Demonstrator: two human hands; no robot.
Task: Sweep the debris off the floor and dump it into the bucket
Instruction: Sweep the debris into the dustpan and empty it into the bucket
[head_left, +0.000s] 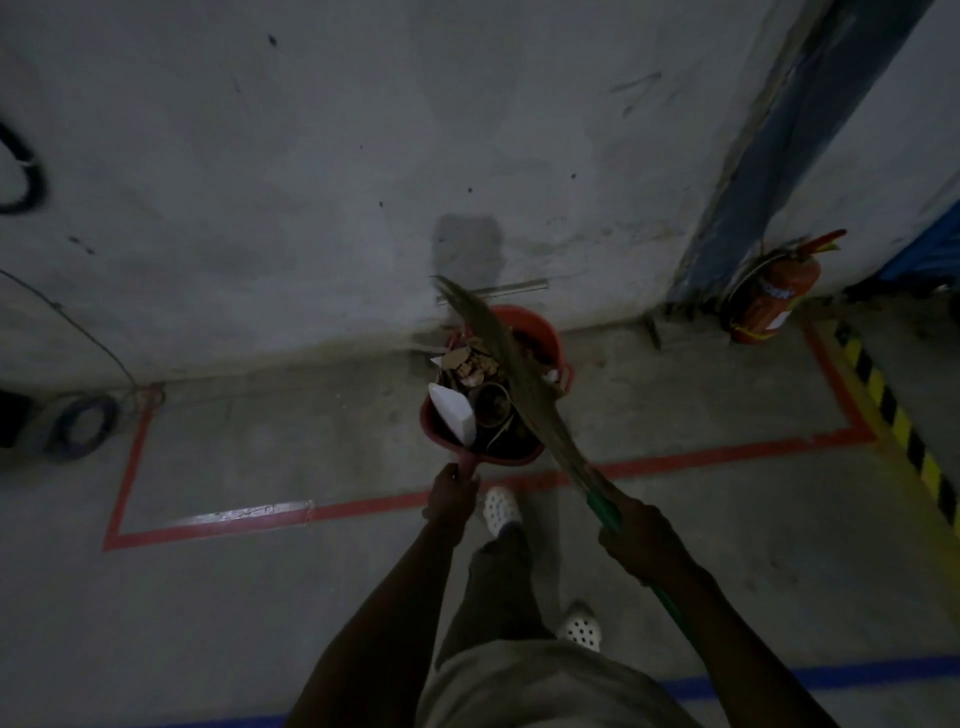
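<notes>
Two white shoes (501, 509) stand on the floor (260, 597), one ahead of the other. Two hands are raised above them. The left hand (451, 496) has its fingers clenched round the handle of one red dustpan (441, 439). The right hand (639, 538) is grasping the green handle of one broom (519, 384).

The dustpan's handle points to 6 o'clock and its mouth to 12. It carries debris (470, 369): broken rubble, a round dark piece and one white slab (457, 415). The broom's long axis runs from 5 o'clock at the grip to 11 o'clock at the bristle tip, and the bristles cross over the dustpan's load.

Just beyond stands one red bucket (537, 325), against the wall at 12 o'clock. The dustpan's far end overlaps its near rim, but the view does not show whether they touch. Red tape (363, 506) outlines the floor around the bucket. One fire extinguisher (774, 299) leans at 2 o'clock, and one cable coil (83, 426) lies at 9 o'clock.
</notes>
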